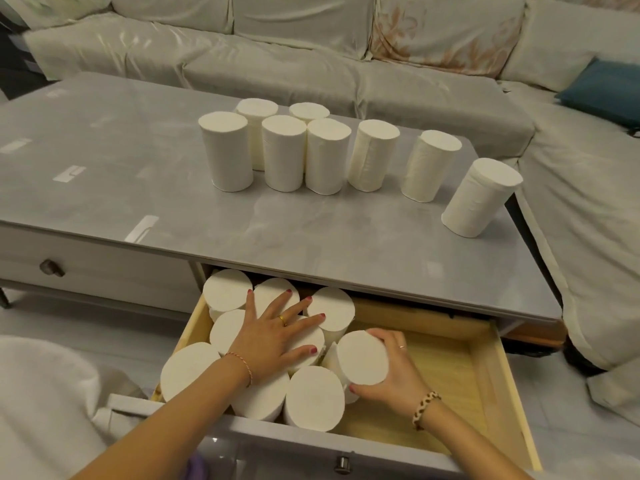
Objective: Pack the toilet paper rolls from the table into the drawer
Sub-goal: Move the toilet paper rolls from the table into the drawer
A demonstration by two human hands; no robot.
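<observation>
Several white toilet paper rolls [284, 152] stand upright on the grey table [104, 174], the rightmost roll [481, 197] near the table's right edge. Below, the wooden drawer [485, 372] is pulled out, its left half filled with upright rolls [313, 396]. My left hand [273, 336] lies flat with fingers spread on top of the packed rolls. My right hand [391, 372] grips one roll [362, 356], tilted, at the right side of the packed group. The drawer's right half shows bare wood.
A closed drawer with a dark knob [52, 268] sits to the left of the open one. A pale sofa [346, 64] wraps behind and to the right of the table, with a teal cushion [602, 90]. White cloth [41, 393] lies at lower left.
</observation>
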